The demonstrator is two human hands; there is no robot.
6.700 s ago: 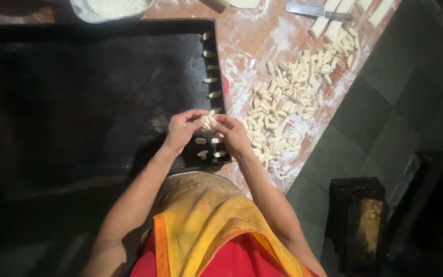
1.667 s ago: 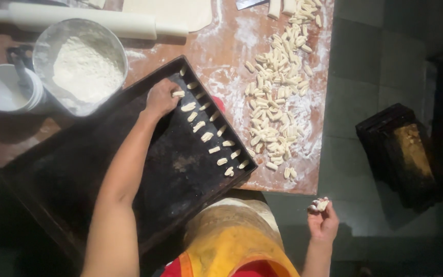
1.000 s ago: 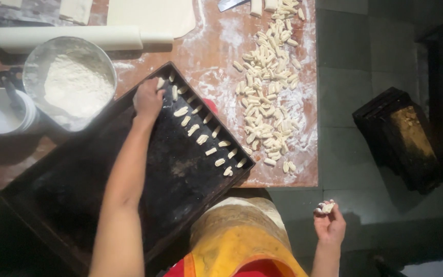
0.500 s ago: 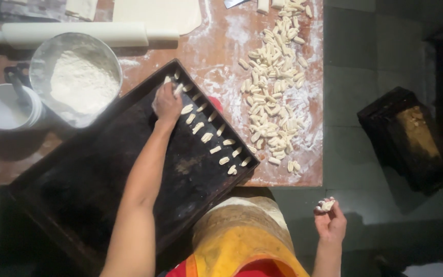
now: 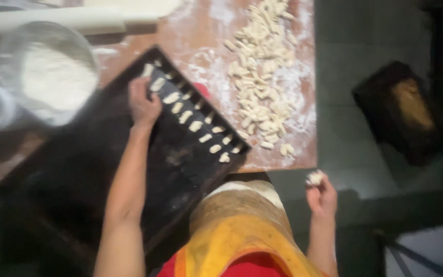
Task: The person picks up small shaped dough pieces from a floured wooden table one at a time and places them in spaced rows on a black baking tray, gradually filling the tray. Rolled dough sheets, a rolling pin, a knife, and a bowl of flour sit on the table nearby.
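Dough pieces (image 5: pixel 193 123) lie in a row along the dark baking tray's (image 5: pixel 78 184) right edge, where the left hand (image 5: pixel 143 105) has slid back slightly, fingers curled, while the right hand (image 5: pixel 321 195) still pinches a small dough lump (image 5: pixel 314 178) off the table.

We see a dark matt metal tray (image 5: pixel 103 174), dusted here and there with flour. The tabletop (image 5: pixel 211 56) looks like reddish wood, rough with white flour. The dough pieces (image 5: pixel 262 77) are pale, soft and matt. The bowl (image 5: pixel 42 72) seems clear and glossy, holding powdery flour. The apron (image 5: pixel 242 241) is yellow cloth, matt.
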